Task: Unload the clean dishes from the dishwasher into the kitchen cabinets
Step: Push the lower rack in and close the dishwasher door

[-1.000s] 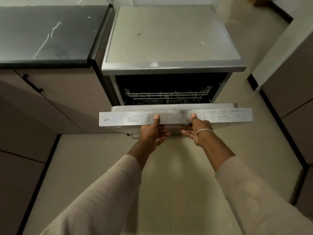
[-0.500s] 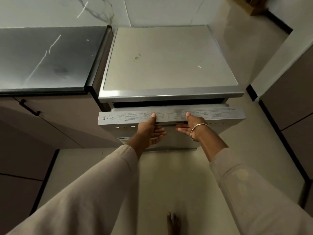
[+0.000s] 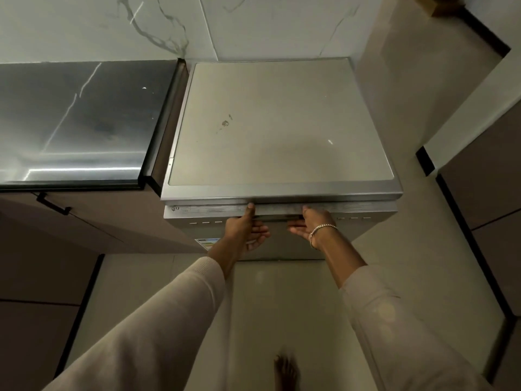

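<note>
- Arms reach toward 12 o'clock; left hand (image 3: 244, 230) and right hand (image 3: 308, 227) each pinch the door's (image 3: 210, 210) top edge, thumb above, fingers underneath.
- The door stands upright and nearly closed on the dishwasher (image 3: 276, 131) at centre, its long edge running 9 to 3.

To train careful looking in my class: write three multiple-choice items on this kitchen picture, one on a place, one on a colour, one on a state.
1. The dark glossy stone countertop lies:
A) left of the silver freestanding dishwasher
B) right of it
C) on top of it

2. The person's long knitted sleeves are:
A) red
B) cream
C) black

3. The silver dishwasher door is:
A) wide open
B) taken off
C) shut or almost shut

Key: 1A, the countertop adjoins the dishwasher's left side; 2B, both show pale cream cloth; 3C, the door stands upright against the body, and no racks show.
</note>
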